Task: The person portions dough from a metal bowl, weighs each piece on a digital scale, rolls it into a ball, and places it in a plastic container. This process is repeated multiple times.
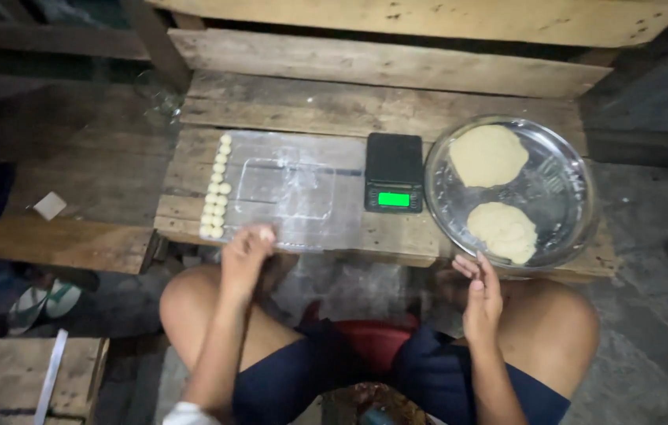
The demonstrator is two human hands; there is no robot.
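My left hand (pixel 246 253) is curled around a small dough ball (pixel 266 234) at the near edge of a clear plastic sheet (pixel 291 189). A column of several small dough balls (pixel 216 193) lines the sheet's left side. My right hand (pixel 479 291) hovers with its fingers apart and nothing in it, just below the rim of a round metal tray (pixel 566 197). On the tray lie two flat lumps of dough, one at the back (pixel 488 155) and one at the front (pixel 503 230). A small black digital scale (pixel 394 171) with a green lit display stands between sheet and tray.
Everything rests on a low wooden pallet table (pixel 310 110). My bare knees are at its near edge, with a red stool (pixel 373 338) under me. Sandals (pixel 47 303) and wooden planks (pixel 27 374) lie on the floor at the left.
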